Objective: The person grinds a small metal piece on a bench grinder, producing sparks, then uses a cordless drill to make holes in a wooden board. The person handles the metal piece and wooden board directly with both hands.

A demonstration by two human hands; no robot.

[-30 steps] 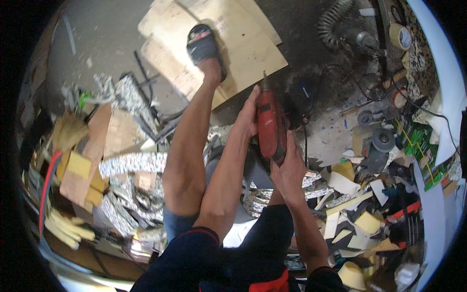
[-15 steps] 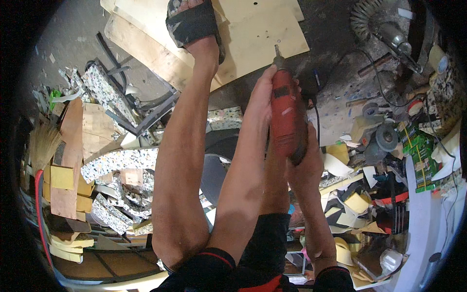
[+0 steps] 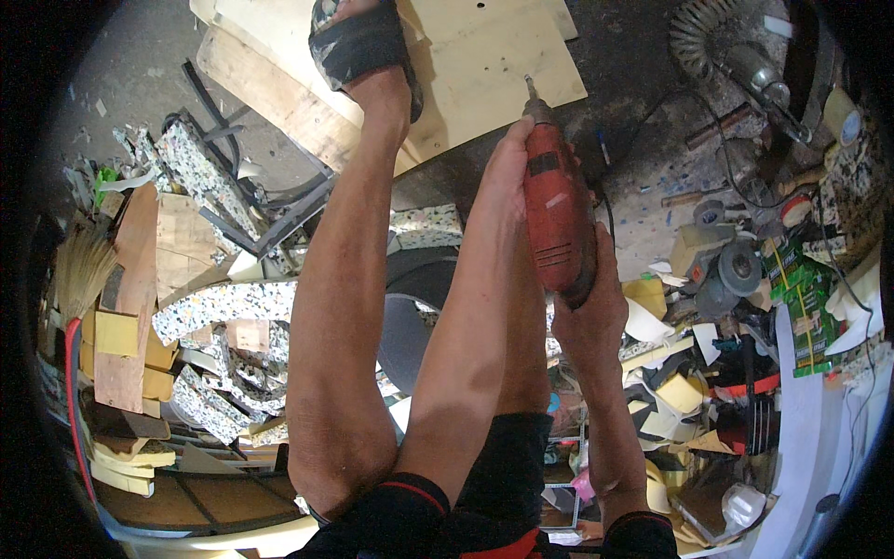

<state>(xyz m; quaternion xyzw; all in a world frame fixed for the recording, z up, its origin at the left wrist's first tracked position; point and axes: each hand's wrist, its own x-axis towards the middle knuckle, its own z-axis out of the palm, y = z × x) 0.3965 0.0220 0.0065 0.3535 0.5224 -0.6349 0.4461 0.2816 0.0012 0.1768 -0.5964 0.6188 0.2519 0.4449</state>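
Observation:
A red power drill [image 3: 555, 200] points away from me, its thin bit [image 3: 530, 86] over a pale board [image 3: 466, 56] close to the right edge. Whether the tip touches the board I cannot tell. My left hand [image 3: 511, 158] wraps the front of the drill body, thumb up by the chuck. At the back end, my right hand [image 3: 593, 303] is closed round the handle, mostly hidden under the body. Several small holes show in the board near the bit. My sandalled foot [image 3: 358, 42] rests on the board's left part.
Speckled foam pieces [image 3: 228, 307] and a black metal frame [image 3: 298, 219] lie at the left, near a straw broom [image 3: 86, 265]. At the right are a grinder [image 3: 736, 270], green packages [image 3: 801, 307], a coiled hose [image 3: 694, 37] and foam scraps. A black cord [image 3: 717, 126] crosses the floor.
The drill's body has shifted slightly to the right with both hands still on it. The whole view has moved a little; the foot stays on the board.

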